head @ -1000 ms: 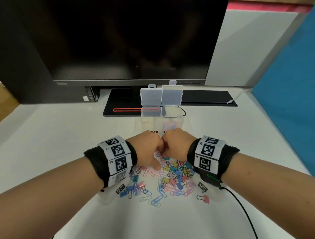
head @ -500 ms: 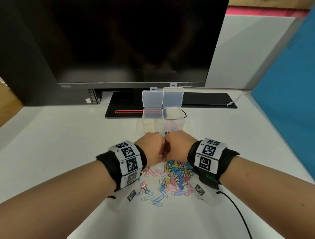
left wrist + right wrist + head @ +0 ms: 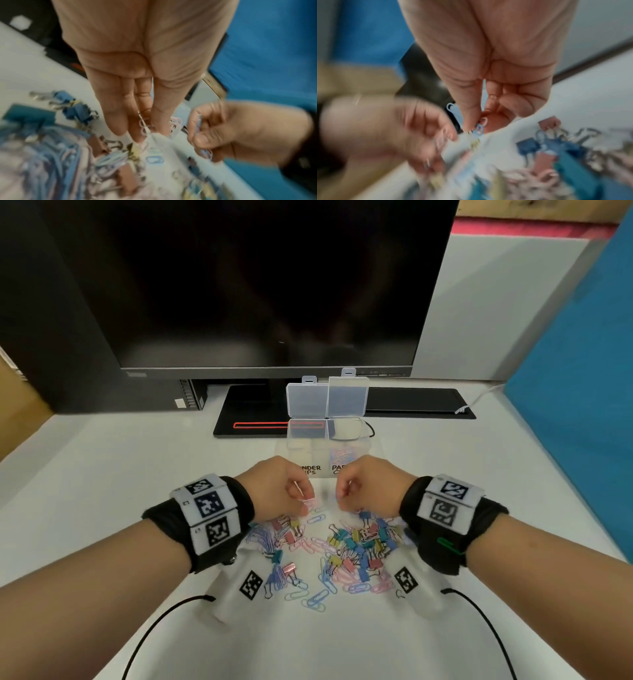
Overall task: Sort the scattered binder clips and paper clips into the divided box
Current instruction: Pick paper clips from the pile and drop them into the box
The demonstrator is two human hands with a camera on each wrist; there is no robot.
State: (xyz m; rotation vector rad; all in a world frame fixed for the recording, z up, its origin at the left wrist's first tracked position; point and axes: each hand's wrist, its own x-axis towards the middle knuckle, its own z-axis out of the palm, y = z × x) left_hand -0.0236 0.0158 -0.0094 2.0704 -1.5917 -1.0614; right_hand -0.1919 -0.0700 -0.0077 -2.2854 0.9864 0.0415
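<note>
A mixed pile of coloured binder clips and paper clips (image 3: 346, 549) lies on the white table between my wrists. Behind it stands the clear divided box (image 3: 327, 440) with both lids raised; its right compartment holds paper clips, its left one looks bare. My left hand (image 3: 305, 503) hovers over the pile's far left edge, and its fingers pinch pink paper clips (image 3: 144, 127). My right hand (image 3: 342, 498) is a short gap to the right, and it pinches blue paper clips (image 3: 479, 129). Both wrist views are blurred.
A dark monitor (image 3: 267, 285) on a black base (image 3: 253, 412) stands right behind the box. A blue partition (image 3: 575, 412) walls the right side, and a dark computer case (image 3: 68, 337) the left. Cables (image 3: 161, 625) trail from my wrists. Two marker tags (image 3: 251, 583) flank the pile.
My hands were pressed together above the pile; now they have pulled apart sideways, each keeping some paper clips. The pile shows between them.
</note>
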